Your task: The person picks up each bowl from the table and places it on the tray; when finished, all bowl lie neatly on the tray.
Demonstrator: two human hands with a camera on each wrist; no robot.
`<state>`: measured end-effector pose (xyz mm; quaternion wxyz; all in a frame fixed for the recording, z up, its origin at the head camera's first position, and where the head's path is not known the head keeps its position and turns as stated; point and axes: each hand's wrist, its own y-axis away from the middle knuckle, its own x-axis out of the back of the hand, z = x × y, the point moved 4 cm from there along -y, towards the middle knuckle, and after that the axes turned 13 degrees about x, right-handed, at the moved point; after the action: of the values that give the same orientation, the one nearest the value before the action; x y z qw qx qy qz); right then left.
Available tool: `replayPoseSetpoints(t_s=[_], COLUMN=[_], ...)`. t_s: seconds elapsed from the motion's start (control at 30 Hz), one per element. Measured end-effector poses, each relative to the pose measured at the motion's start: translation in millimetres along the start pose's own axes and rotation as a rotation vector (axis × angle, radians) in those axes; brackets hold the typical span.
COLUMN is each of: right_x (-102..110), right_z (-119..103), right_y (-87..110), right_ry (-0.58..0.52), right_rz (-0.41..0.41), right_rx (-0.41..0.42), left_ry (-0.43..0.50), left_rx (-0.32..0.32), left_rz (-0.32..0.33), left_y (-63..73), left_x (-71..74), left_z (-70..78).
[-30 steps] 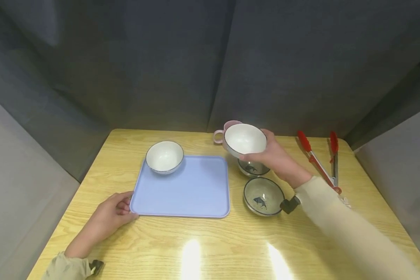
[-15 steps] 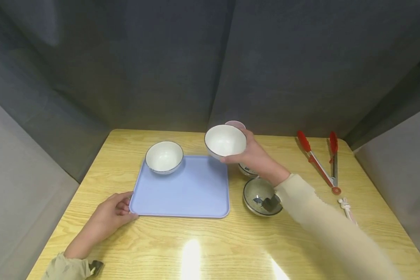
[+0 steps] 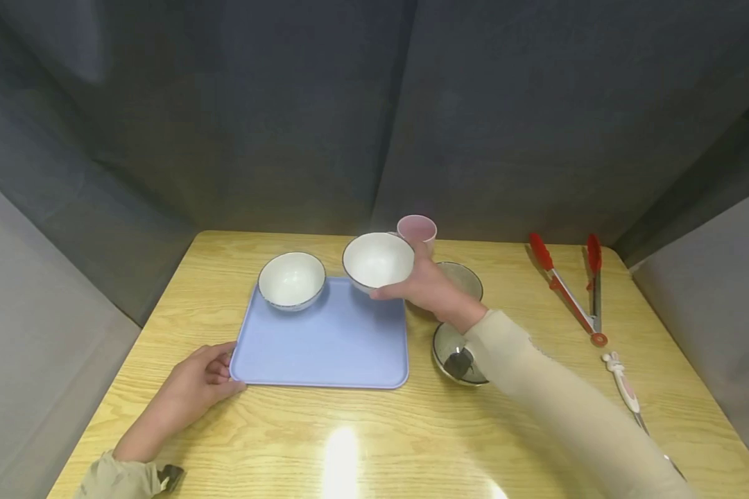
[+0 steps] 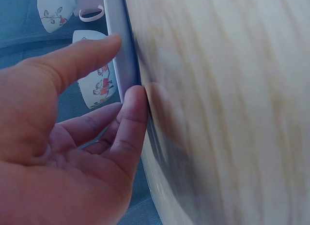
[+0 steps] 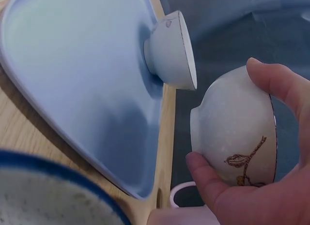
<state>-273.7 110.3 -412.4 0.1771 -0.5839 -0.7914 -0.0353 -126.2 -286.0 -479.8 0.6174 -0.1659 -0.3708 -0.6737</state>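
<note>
My right hand grips a white bowl by its side, thumb and fingers spread round it. In the right wrist view this bowl shows a brown twig pattern and hangs clear of the blue tray, over its back right part. A second white bowl stands upright in the tray's back left corner. My left hand holds the tray's front left corner between thumb and fingers. In the left wrist view the thumb and fingertips meet the tray's rim.
Behind my right hand stands a pink mug. Two grey bowls, one at the back and one nearer, are partly hidden by my right arm. Red-tipped tongs and a rabbit-handled utensil lie at the right.
My right hand has carried the white bowl leftward from above the grey bowls to over the tray's back right, a little lower now. The left hand has stayed at the corner.
</note>
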Motion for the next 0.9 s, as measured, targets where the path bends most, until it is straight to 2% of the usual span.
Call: replayPoseSetpoints(t_s=[0.2, 0.4, 0.6, 0.9], right_x=[-11, -19, -26, -33], right_z=[2, 13, 19, 24], right_y=[-4.0, -7.7, -9.5, -6.4], right_ry=[-0.007, 0.039, 0.048, 0.100], right_rz=[0.005, 0.030, 0.015, -0.035], right_rx=[0.008, -0.005, 0.004, -0.091], left_ry=[0.005, -0.004, -0.002, 0.001], left_rx=[0.006, -0.003, 0.004, 0.002], left_rz=[-0.003, 0.001, -0.001, 0.002], left_y=[-0.2, -1.2, -1.5, -1.2], left_x=[0.7, -0.3, -1.4, -1.3], left_z=[-1.6, -2.8, -2.9, -2.4])
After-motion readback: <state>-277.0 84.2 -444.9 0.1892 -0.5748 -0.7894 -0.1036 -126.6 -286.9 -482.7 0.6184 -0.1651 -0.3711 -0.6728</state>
